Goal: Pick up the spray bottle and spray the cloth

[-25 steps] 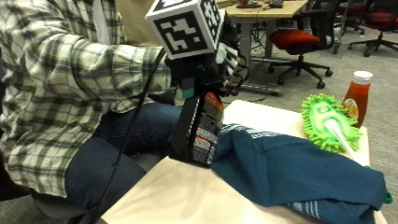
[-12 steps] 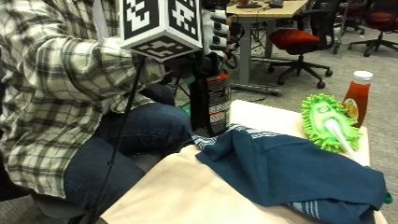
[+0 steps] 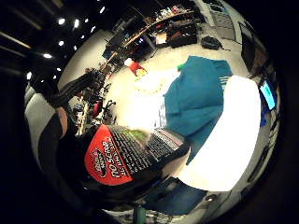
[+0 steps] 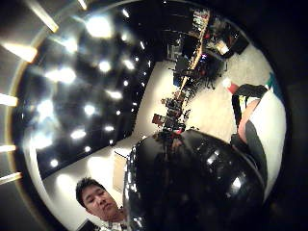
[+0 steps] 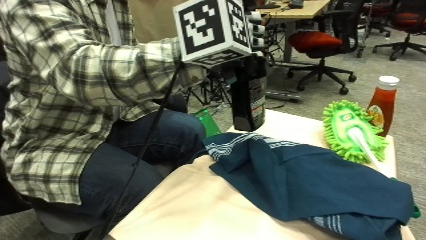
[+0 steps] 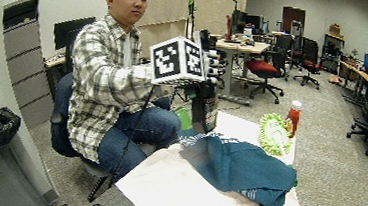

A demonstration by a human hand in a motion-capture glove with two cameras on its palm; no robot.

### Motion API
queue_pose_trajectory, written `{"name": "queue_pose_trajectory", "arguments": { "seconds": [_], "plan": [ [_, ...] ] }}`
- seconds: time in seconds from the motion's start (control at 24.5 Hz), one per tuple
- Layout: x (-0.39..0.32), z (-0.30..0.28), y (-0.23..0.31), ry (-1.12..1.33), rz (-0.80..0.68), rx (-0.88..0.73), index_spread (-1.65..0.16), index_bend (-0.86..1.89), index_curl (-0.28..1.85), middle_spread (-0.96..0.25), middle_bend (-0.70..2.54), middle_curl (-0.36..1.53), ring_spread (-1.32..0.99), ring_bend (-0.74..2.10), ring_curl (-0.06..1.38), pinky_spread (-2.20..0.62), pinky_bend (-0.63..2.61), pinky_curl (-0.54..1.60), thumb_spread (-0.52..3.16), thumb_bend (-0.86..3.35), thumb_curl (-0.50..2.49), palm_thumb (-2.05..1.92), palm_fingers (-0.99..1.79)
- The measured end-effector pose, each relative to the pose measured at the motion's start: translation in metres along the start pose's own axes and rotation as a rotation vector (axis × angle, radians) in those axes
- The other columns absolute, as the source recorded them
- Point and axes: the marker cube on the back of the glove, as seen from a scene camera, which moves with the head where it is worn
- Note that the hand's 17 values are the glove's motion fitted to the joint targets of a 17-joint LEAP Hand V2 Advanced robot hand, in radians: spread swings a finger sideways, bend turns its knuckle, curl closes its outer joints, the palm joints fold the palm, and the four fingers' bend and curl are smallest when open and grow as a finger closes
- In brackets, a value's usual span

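While gripped upright: glossy black spray bottle (image 5: 249,95).

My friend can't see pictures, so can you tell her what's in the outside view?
A person in a plaid shirt holds a black spray bottle upright in the air with the gloved right hand, above the table's edge. A crumpled dark teal cloth lies on the table, with a green fuzzy duster and a red sauce bottle behind it.
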Motion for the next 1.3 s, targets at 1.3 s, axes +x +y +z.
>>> {"name": "queue_pose_trajectory", "arguments": {
  "seconds": [1.3],
  "plan": [
    [0.087, 0.192, -0.050, -0.167, 0.073, -0.282, -0.25, 0.44, 0.60, -0.12, 0.64, 0.52, -0.18, 0.56, 0.47, -0.11, 0.32, 0.44, 0.00, -0.03, 0.77, 1.06, 1.28]
  ]
}}
